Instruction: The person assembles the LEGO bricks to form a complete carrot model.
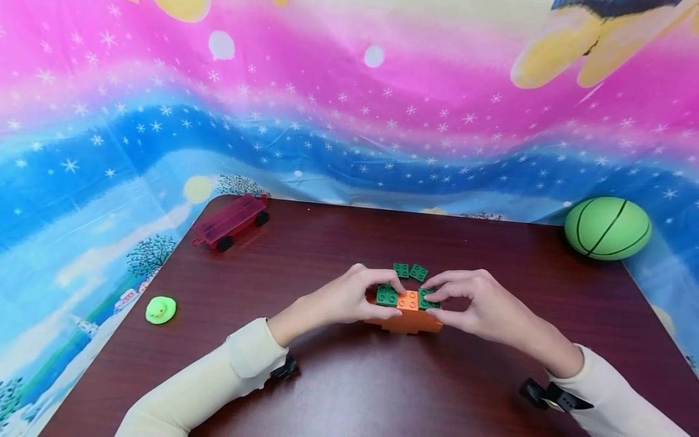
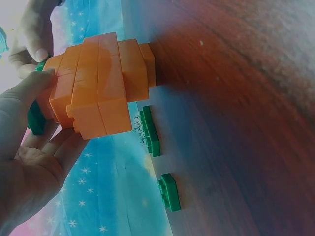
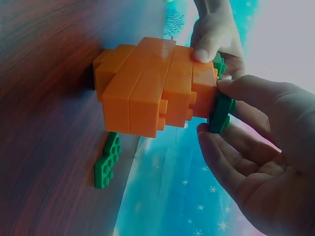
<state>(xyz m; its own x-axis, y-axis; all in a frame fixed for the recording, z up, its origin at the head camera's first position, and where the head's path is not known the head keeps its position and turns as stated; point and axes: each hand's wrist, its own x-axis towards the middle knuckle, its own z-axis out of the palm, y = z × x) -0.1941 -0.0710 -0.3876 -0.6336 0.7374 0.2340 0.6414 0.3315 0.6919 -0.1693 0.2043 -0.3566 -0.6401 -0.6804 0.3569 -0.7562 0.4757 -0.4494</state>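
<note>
An orange stack of toy bricks (image 1: 409, 321) stands on the table, wider in its middle layers than at its base. On its top left sits a flat green brick (image 1: 386, 295) with studs, and orange studs show beside it. My left hand (image 1: 349, 297) holds the top of the stack, thumb on the near side and fingers behind. My right hand (image 1: 472, 303) pinches another flat green brick (image 3: 220, 114) at the top right end, between thumb and fingers. Whether that brick is fully pressed down, I cannot tell. Two loose green bricks (image 1: 401, 271) lie just behind the stack.
A clear red toy wagon (image 1: 235, 221) with black wheels is at the back left. Near the left edge lies a small lime-green toy (image 1: 161, 310). A green ball (image 1: 608, 229) with black lines sits at the back right corner. A patterned cloth (image 1: 327, 121) hangs behind the table.
</note>
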